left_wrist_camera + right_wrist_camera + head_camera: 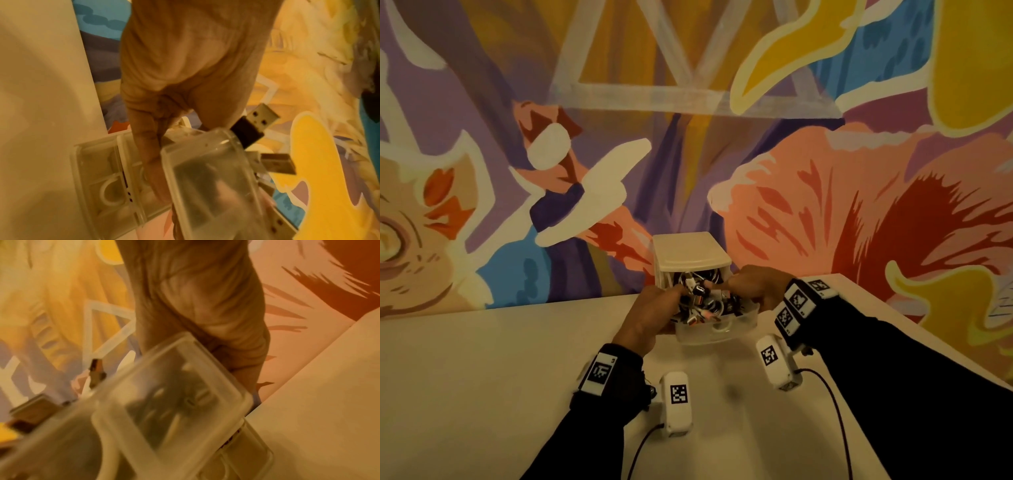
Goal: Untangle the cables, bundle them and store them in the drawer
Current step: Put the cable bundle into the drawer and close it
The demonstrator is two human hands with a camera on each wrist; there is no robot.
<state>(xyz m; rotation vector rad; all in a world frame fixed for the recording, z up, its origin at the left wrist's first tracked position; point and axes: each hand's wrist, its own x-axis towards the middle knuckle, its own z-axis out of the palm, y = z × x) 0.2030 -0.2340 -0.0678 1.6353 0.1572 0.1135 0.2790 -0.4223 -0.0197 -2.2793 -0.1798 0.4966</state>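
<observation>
the drawer (717, 327) juts halfway out of its white cabinet (690, 251) on the bench (482, 359), heaped with cables (702, 301). left hand (650, 317) and right hand (753, 286) each clasp a side wall, so it slides straight away from the person.

White table (482, 359), matte top, butts against a painted mural wall; its right edge runs diagonally toward the near right. Small white plastic drawer unit (690, 251) stands on the table at the back, against the wall. Its translucent drawer (717, 329) is pulled out toward the viewer, front end over the tabletop, packed with cables (700, 301) and USB plugs heaped above the rim. Cannot tell if the drawer front touches the table. In the left wrist view the unit's lower drawer front (102, 178) sits closed right at table level.
</observation>
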